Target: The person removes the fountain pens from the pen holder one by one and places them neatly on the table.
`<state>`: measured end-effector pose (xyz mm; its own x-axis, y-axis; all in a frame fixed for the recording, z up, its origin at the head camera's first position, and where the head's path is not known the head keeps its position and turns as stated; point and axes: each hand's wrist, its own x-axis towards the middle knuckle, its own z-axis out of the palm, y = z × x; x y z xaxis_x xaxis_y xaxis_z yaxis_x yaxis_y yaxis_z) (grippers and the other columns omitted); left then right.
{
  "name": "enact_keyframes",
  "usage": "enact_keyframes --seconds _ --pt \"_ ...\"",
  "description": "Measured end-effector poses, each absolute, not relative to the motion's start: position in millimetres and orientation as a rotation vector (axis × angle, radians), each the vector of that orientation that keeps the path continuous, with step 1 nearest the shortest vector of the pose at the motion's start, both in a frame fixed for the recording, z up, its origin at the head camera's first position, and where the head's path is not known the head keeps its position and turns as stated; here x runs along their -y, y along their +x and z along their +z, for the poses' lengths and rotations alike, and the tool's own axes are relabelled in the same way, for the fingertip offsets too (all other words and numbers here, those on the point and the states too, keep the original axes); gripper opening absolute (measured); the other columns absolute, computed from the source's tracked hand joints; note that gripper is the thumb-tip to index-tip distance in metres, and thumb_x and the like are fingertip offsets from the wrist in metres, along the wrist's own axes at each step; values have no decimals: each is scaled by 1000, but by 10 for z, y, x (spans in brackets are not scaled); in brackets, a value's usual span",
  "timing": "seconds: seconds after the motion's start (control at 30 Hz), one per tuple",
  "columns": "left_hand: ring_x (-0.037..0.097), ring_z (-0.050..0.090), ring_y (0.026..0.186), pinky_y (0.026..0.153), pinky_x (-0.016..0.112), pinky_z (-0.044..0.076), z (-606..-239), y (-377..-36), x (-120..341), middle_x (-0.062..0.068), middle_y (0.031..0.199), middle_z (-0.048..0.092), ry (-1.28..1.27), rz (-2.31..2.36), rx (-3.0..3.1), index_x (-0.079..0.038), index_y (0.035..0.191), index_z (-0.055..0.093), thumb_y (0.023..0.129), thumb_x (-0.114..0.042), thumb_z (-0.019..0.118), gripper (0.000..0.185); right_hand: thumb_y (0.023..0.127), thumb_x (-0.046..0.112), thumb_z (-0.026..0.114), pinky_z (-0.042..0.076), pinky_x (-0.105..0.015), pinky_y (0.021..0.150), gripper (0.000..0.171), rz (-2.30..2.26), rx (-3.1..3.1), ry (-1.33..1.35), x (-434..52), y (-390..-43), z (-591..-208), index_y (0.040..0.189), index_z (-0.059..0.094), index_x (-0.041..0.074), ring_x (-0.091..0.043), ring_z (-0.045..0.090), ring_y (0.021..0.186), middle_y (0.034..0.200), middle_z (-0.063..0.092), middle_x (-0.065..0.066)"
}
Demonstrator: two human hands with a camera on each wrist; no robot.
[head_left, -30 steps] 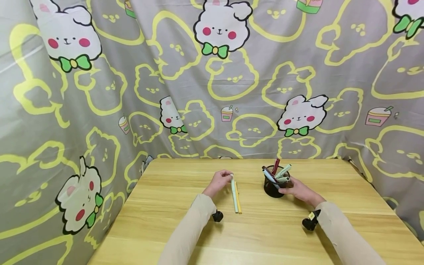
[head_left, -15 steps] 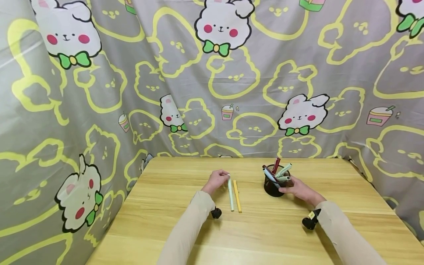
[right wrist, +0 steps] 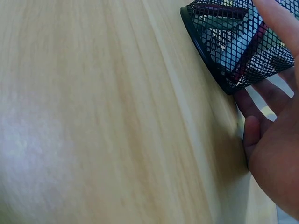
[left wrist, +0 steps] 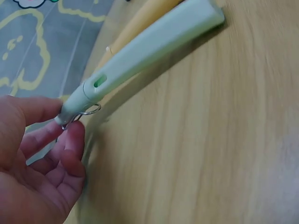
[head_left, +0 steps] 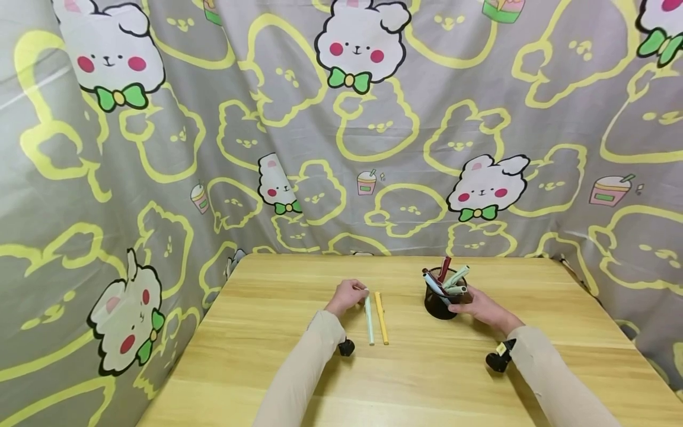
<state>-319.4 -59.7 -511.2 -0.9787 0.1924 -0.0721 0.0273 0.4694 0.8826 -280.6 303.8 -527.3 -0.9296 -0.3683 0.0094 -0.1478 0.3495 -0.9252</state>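
A pale green pen (head_left: 369,321) lies on the wooden table (head_left: 267,356) beside a yellow pen (head_left: 381,317). My left hand (head_left: 347,295) pinches the far end of the green pen (left wrist: 140,56), by its wire clip, in the left wrist view. The yellow pen (left wrist: 135,21) lies just behind it. My right hand (head_left: 477,306) holds the side of a black mesh pen cup (head_left: 440,299) that stands upright with several pens in it. In the right wrist view my fingers (right wrist: 275,18) wrap the mesh cup (right wrist: 238,42).
A grey curtain with rabbit prints (head_left: 341,130) hangs behind and around the table. The table's left edge (head_left: 187,338) and right edge (head_left: 624,338) drop off to the curtain. Bare wood lies in front of the pens.
My left hand has drawn the green pen to the left, away from the yellow pen, and laid it flat. The right hand stays on the cup.
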Motion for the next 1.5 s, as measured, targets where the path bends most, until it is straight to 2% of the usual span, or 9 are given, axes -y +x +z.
enact_keyframes --seconds 0.3,0.93,1.3,1.5 --pt "13 63 65 57 25 51 -5221 -3219 678 5 77 66 215 1560 -2487 2 96 66 87 -9 66 14 86 15 70 15 -61 105 69 -1651 -2401 -479 -3025 -2801 -5317 140 34 -6 -49 27 131 141 35 -32" --pt "13 63 62 54 25 52 -5225 -3235 694 4 75 67 264 1510 -2554 0 92 69 85 -11 71 12 87 23 70 18 -62 105 72 -1585 -2430 -416 -3027 -2782 -5278 142 32 -5 -49 27 130 140 36 -31" --pt "16 64 68 59 29 53 -5176 -3215 707 6 76 67 298 1483 -2564 0 93 69 87 -7 68 9 86 15 69 18 -60 105 65 -1650 -2407 -507 -3027 -2803 -5274 138 36 -8 -49 30 129 138 38 -33" --pt "19 63 65 56 29 52 -5127 -3214 692 8 75 66 252 1490 -2611 -2 93 67 91 -12 62 11 85 16 70 20 -61 104 66 -1647 -2419 -495 -3027 -2793 -5280 138 38 -6 -49 32 128 136 41 -32"
